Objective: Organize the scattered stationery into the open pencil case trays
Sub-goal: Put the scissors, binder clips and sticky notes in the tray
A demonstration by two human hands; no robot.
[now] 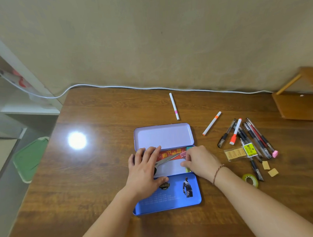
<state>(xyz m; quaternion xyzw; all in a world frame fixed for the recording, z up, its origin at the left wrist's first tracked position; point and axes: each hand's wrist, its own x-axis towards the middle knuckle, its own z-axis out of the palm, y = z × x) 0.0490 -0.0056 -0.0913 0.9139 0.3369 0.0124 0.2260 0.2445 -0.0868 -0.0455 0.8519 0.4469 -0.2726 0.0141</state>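
At frame centre, the left hand [145, 170] lies flat-fingered steadying the pencil case [165, 167] while the right hand [198, 161] pinches a pink eraser [183, 154] (scissors [166, 160] alongside): seat it flat in the tray.

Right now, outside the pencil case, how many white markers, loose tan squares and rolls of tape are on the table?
White markers: 3
Loose tan squares: 2
Rolls of tape: 1
Total: 6

Light: soft and even.
Glare: a round spot on the table [77, 140].
Edges: bent and blurred.
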